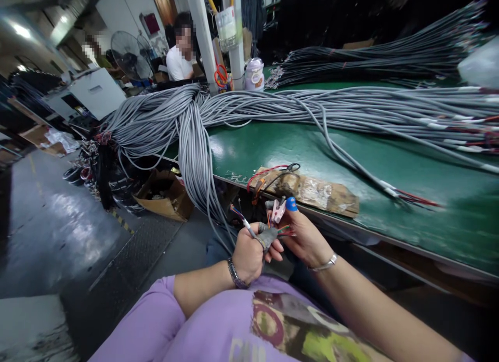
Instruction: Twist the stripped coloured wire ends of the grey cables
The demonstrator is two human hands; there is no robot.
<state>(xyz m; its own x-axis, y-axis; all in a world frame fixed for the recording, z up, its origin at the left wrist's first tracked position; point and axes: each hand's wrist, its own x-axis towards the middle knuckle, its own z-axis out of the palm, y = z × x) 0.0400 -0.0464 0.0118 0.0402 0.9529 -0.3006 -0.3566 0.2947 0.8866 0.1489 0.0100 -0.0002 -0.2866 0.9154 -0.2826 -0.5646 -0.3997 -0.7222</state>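
My left hand (249, 253) is closed around the end of a grey cable (249, 228) whose coloured wires fan out at its tip. A grey fingertip cover sits on one of its fingers. My right hand (302, 237) pinches those thin coloured wires (284, 229) and holds a small pink tool (278, 210); one finger wears a blue cap (291, 204). Both hands meet just in front of the green table's (273, 149) edge, above my lap.
A big bundle of grey cables (195, 128) lies across the green table and hangs over its left end. A taped cardboard pad (319, 191) sits near the edge. Black cables (370, 55) lie farther back. A cardboard box (163, 195) stands on the floor. Another person (181, 55) sits behind.
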